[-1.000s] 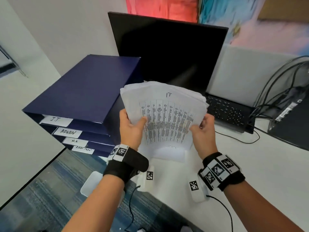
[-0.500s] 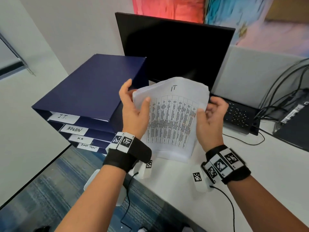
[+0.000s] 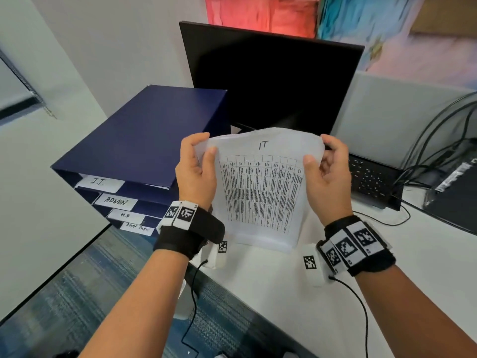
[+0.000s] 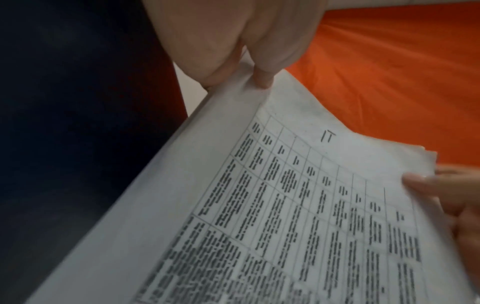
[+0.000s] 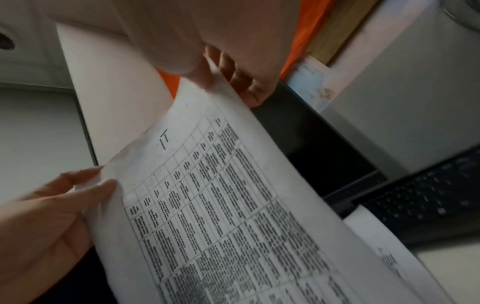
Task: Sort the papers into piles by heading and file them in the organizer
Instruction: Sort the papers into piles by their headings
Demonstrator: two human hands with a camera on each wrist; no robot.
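Observation:
A stack of white papers (image 3: pixel 260 192) headed "IT", with a printed table, stands upright on the white desk (image 3: pixel 426 254), its lower edge on the desk. My left hand (image 3: pixel 198 169) grips its upper left corner, thumb on the front sheet. My right hand (image 3: pixel 324 171) grips the upper right corner the same way. In the left wrist view the papers (image 4: pixel 298 205) run under my left hand (image 4: pixel 246 51). In the right wrist view the papers (image 5: pixel 233 205) show too. To the left stands a dark blue organizer (image 3: pixel 139 140) with slots labelled I.T., ADMIN and H.R.
A black monitor (image 3: pixel 273 81) stands behind the papers. An open laptop (image 3: pixel 374 177) sits at the right with cables (image 3: pixel 438 140) beyond it. More paper (image 5: pixel 384 246) lies on the desk under the stack. The desk's front edge and blue carpet (image 3: pixel 64 293) lie below left.
Both hands slid from the lower sides of the fanned stack up to its top corners. The sheets are now squared together and stand more upright.

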